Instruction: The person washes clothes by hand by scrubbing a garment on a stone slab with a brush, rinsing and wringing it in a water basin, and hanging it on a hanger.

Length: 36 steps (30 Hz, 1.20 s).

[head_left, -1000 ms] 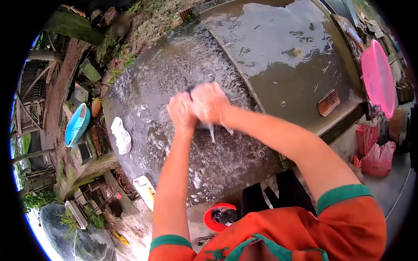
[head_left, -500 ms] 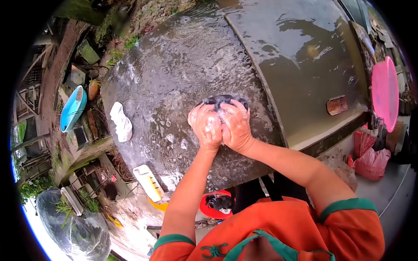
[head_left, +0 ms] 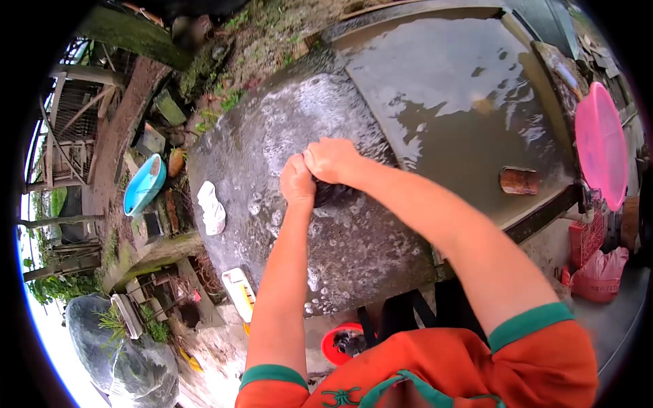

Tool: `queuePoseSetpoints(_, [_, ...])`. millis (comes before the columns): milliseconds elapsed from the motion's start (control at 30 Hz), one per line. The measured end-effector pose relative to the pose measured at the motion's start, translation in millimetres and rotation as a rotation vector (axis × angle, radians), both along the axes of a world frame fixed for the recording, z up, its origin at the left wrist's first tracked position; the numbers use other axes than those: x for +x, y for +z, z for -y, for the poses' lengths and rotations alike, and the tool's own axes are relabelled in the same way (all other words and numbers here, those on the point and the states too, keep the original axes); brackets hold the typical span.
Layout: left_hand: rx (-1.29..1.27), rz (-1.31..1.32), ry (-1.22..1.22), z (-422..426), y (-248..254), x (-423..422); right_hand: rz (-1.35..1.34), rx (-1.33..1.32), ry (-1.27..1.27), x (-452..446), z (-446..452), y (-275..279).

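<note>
Over the wet, sudsy stone slab [head_left: 381,251], my left hand [head_left: 298,181] and my right hand [head_left: 333,160] are closed side by side, pressing on a dark wet cloth [head_left: 331,194]. The cloth is bunched beneath them and mostly hidden; only its near part shows. Foam lies on the stone around it. A crumpled white cloth [head_left: 211,209] rests at the slab's left side. Below that stands a white tray with yellow in it [head_left: 239,292], near the slab's edge.
A water-filled basin [head_left: 435,262] adjoins the slab on the right, with a reddish-brown block [head_left: 518,181] in it. A pink tub [head_left: 602,146] stands beyond. Below the slab is a red bucket [head_left: 331,348] with dark contents. A teal basin [head_left: 139,194] lies left.
Both hands have moved away from my body across the slab, with the dark cloth under them. The fingers now point forward and down. The camera view has shifted a little.
</note>
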State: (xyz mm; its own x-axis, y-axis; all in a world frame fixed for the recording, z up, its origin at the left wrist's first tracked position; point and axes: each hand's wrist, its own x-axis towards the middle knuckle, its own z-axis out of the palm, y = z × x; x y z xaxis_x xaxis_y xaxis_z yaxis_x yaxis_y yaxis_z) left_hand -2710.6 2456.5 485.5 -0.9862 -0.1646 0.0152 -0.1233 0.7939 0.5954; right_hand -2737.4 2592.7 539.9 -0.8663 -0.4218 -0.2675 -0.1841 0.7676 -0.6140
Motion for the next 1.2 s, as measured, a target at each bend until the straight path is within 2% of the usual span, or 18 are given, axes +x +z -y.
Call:
queuePoseSetpoints(67, [0.148, 0.117, 0.187, -0.6, -6.3, -18.9, 0.130, -0.026, -0.208, 1.6, -5.8, -1.3])
queuePoseSetpoints(100, [0.639, 0.351, 0.352, -11.2, 8.3, -20.4, 0.121, -0.084, -0.282, -1.3, -18.1, -19.2])
queuePoseSetpoints(167, [1.123, 0.431, 0.356, -59.7, 70.8, -8.0, 0.132, -0.180, -0.358, 1.3, -81.1, -6.9])
queuePoseSetpoints(200, [1.296, 0.411, 0.258, -84.8, 87.1, -2.5, 0.441, -0.694, -0.851, 2.3, -106.8, -29.7])
queuePoseSetpoints(233, [1.235, 0.484, 0.174, -121.6, 109.5, 3.7, 0.745, -1.092, -1.014, 3.0, -143.6, -27.5])
queuePoseSetpoints(267, [0.903, 0.245, -0.089, -129.3, 59.3, -11.8, 0.890, -1.211, -1.054, 19.5, -179.2, 16.6])
queuePoseSetpoints(333, [1.005, 0.349, -0.094, -198.6, 75.0, -3.7, 0.817, -1.302, -1.058, 41.5, -244.7, 22.5])
queuePoseSetpoints(400, [1.001, 0.374, 0.116, -224.2, 53.5, -13.6, 1.025, -2.134, -0.388, 26.5, -338.0, -100.3])
queuePoseSetpoints(533, [0.440, 0.042, 0.024, -251.5, 17.8, -12.4, 0.531, -0.887, -1.536, 53.4, -371.9, -4.5])
queuePoseSetpoints(667, [0.200, 0.115, -0.387, -337.4, 1.5, 19.1, -0.048, -0.314, -1.136, 40.8, -385.1, -102.4])
queuePoseSetpoints(833, [0.272, 0.219, -0.498, -360.1, -59.6, 31.6, 0.061, -0.237, -0.891, 42.7, -373.8, -116.5])
queuePoseSetpoints(867, [0.050, 0.115, -0.465, -354.8, -72.0, 32.8, 0.125, -0.232, -0.769, 48.9, -370.5, -94.5])
queuePoseSetpoints(933, [0.145, 0.414, -0.166, -340.1, -107.0, 16.5, 0.397, -0.038, -0.623, 37.0, -370.4, -118.7])
queuePoseSetpoints(1000, [-0.222, 0.174, -0.269, -319.1, -147.2, 22.0, 0.100, 0.043, -0.767, 40.5, -355.1, -129.8])
queuePoseSetpoints(1067, [-0.431, 0.122, -0.346, -301.0, -137.9, 21.4, 0.546, -0.549, -1.173, 34.6, -344.7, -73.7])
queuePoseSetpoints(1100, [-0.269, 0.257, -0.265, -300.8, -89.7, 13.9, 0.602, -1.145, -1.276, 28.7, -338.8, -112.7])
queuePoseSetpoints(1133, [-0.106, 0.383, -0.184, -301.7, -38.1, 7.3, 0.716, -1.130, -1.293, 25.4, -336.0, -110.7])
queuePoseSetpoints(1200, [0.221, 0.089, -0.193, -287.0, -0.7, 9.4, 0.611, -1.132, -1.300, 14.4, -320.0, -148.5])
